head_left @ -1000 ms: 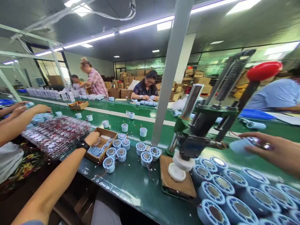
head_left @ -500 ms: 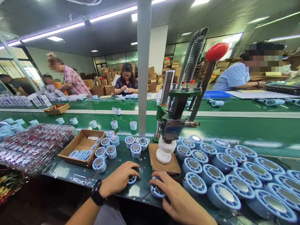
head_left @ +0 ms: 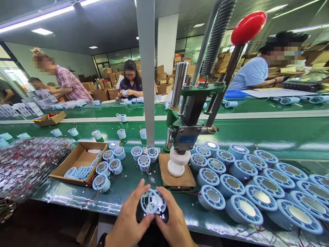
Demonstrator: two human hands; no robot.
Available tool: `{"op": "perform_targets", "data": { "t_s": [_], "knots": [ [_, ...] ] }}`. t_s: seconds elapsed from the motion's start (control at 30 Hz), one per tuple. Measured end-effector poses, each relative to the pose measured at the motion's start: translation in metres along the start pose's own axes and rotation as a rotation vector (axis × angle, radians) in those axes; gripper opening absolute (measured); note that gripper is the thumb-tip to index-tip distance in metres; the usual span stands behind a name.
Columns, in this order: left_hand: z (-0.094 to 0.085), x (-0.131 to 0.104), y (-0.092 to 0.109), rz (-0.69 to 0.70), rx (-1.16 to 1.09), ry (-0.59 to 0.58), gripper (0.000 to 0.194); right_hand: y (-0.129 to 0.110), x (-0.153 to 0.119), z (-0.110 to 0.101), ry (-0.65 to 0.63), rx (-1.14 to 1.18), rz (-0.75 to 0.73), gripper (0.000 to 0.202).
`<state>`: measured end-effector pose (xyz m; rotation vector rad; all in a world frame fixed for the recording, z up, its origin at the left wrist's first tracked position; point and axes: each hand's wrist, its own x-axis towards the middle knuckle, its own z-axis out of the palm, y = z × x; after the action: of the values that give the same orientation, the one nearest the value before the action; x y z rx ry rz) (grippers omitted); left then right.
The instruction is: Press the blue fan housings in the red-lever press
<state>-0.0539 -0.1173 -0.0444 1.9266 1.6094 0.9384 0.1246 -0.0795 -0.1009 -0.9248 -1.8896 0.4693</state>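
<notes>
Between thumb and fingers, my left hand [head_left: 130, 216] grips a thin light-blue slotted ring [head_left: 143, 207]. My right hand [head_left: 175, 218] holds a round light-blue part [head_left: 162, 203] with a slotted face, tilted toward me. The ring overlaps the left side of this part, just in front of the table edge; whether the two touch I cannot tell. Ahead stands a green hand press [head_left: 189, 133] with a red knob [head_left: 249, 27]. Its white upper die [head_left: 180, 157] hangs above a white round seat [head_left: 175, 168] on a brown board [head_left: 164, 180].
Several light-blue housings with silver discs [head_left: 250, 211] crowd the right side. A cardboard box [head_left: 55, 175] with slotted rings lies left, beside more housings [head_left: 101, 183] and a wired pile [head_left: 33, 161]. A grey post [head_left: 146, 68] rises behind. Co-workers sit or stand across the green belt [head_left: 257, 128].
Both hands have lifted off the tabletop and come together, bringing the ring and the round part up between them. The camera view has shifted, so the press appears larger.
</notes>
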Motion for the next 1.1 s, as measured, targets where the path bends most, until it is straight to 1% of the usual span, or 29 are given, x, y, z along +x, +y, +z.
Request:
{"op": "perform_targets", "data": {
  "t_s": [0.07,0.1,0.17,0.23,0.33,0.4,0.47,0.57,0.63,0.73,0.8,0.87,0.9,0.93,0.97,1.03,1.1],
  "knots": [
    [0.001,0.002,0.014,0.071,0.037,-0.075,0.075,-0.001,0.001,0.004,0.008,0.051,0.027,0.063],
    [0.003,0.004,0.019,0.078,0.053,-0.096,0.077,-0.001,0.000,0.005,0.011,0.066,0.046,0.064],
    [0.008,0.010,0.026,0.042,0.063,-0.117,0.080,-0.001,-0.001,0.006,0.027,0.068,0.073,0.064],
    [0.012,0.013,0.029,-0.023,0.043,-0.112,0.084,-0.001,-0.003,0.007,0.045,0.045,0.079,0.063],
    [0.017,0.012,0.025,-0.104,-0.025,-0.057,0.087,0.000,-0.006,0.009,0.081,-0.012,0.060,0.062],
    [0.019,0.009,0.021,-0.140,-0.072,-0.020,0.087,0.000,-0.007,0.012,0.098,-0.034,0.066,0.063],
    [0.022,0.006,0.016,-0.163,-0.114,-0.008,0.086,0.001,-0.009,0.015,0.093,-0.038,0.083,0.065],
    [0.026,0.003,0.010,-0.165,-0.177,-0.019,0.082,0.002,-0.009,0.014,0.024,-0.038,0.068,0.062],
    [0.030,0.001,0.006,-0.128,-0.224,-0.019,0.078,0.001,-0.005,0.006,-0.079,-0.054,0.052,0.064],
    [0.038,-0.001,-0.002,-0.055,-0.282,0.034,0.070,-0.001,0.007,-0.015,-0.302,-0.114,0.062,0.074],
    [0.043,-0.002,-0.007,-0.030,-0.318,0.050,0.068,-0.005,0.018,-0.031,-0.433,-0.185,0.061,0.078],
    [0.046,-0.002,-0.011,-0.021,-0.348,0.035,0.068,-0.011,0.031,-0.049,-0.495,-0.287,0.013,0.081],
    [0.047,-0.002,-0.011,-0.015,-0.353,0.028,0.069,-0.017,0.040,-0.060,-0.480,-0.338,-0.043,0.081],
    [0.047,-0.001,-0.011,-0.011,-0.347,0.028,0.069,-0.025,0.050,-0.073,-0.428,-0.379,-0.118,0.080],
    [0.046,-0.001,-0.010,-0.012,-0.332,0.033,0.069,-0.036,0.063,-0.089,-0.341,-0.403,-0.202,0.077],
    [0.044,-0.001,-0.006,-0.026,-0.290,0.050,0.068,-0.064,0.099,-0.129,-0.094,-0.430,-0.364,0.064],
    [0.040,-0.002,-0.001,-0.045,-0.249,0.056,0.068,-0.094,0.150,-0.174,0.189,-0.500,-0.437,0.049]
  ]
}}
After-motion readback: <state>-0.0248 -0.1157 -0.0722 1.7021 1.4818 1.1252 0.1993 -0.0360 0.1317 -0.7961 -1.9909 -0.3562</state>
